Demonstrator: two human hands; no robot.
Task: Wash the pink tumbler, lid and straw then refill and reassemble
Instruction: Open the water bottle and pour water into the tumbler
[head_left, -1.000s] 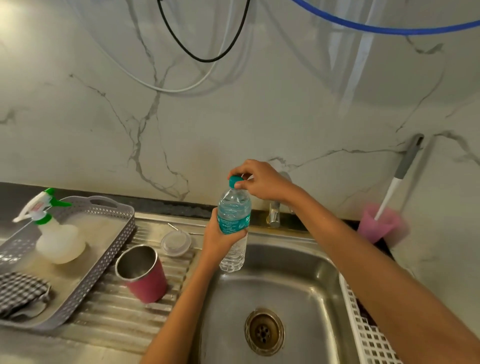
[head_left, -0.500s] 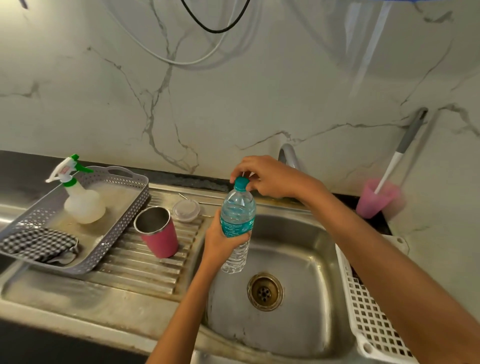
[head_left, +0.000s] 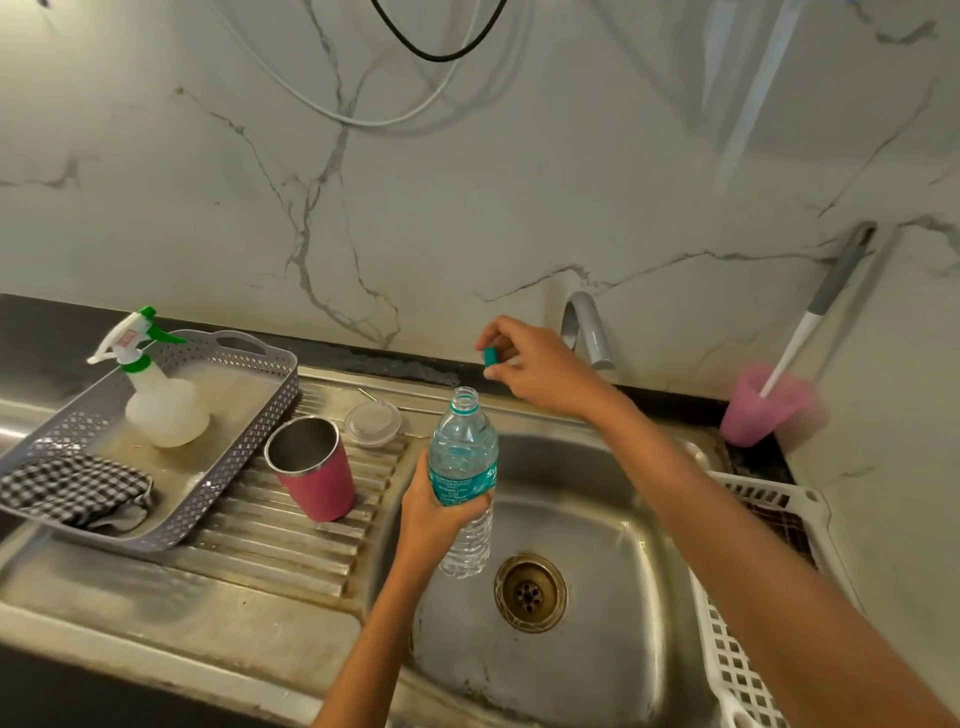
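Teal cap (head_left: 489, 356) pinched in right fingers (head_left: 501, 332); left fingers (head_left: 474, 505) grip uncapped bottle (head_left: 462, 447), label (head_left: 460, 480) mostly illegible.

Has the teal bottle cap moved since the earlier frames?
Yes. The right hand now pinches the teal cap clear of the open mouth of the water bottle; it has risen toward the level of the faucet spout.
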